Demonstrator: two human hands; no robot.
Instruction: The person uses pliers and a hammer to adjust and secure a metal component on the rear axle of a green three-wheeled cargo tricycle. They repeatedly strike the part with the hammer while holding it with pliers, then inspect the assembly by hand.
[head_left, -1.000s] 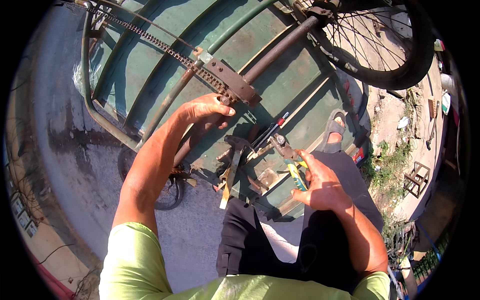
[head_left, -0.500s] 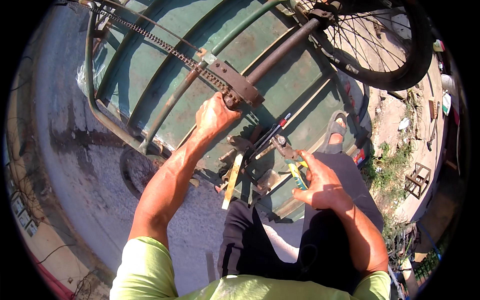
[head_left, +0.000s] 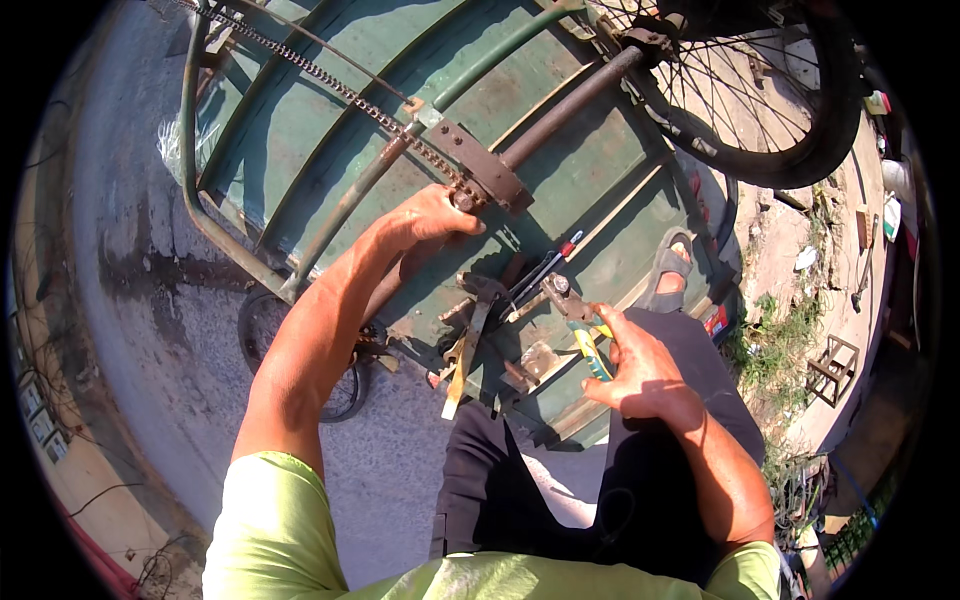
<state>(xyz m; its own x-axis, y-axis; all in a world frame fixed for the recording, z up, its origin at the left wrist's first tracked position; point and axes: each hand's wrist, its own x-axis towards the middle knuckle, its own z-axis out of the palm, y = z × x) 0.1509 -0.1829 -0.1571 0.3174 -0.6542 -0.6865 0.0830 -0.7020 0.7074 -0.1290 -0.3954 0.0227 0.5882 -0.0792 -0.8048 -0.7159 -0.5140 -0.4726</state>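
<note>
pliers point(head_left: 580, 325) gripped in right hand point(head_left: 640, 365) fingers; left hand point(head_left: 430, 215) fingers pinch chain point(head_left: 330, 85).

Left hand point(head_left: 432, 215) on rusty chain point(head_left: 330, 85) — right hand point(head_left: 635, 365) grips pliers point(head_left: 580, 325).

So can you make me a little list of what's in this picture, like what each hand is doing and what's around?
Left hand: fingers on the rusty bracket where the chain ends
Right hand: gripping pliers with yellow and blue handles
Between the hands: hammer and screwdrivers lying on the green metal panel
Top right: spoked wheel
Place: outdoors, sunny, concrete ground
</note>
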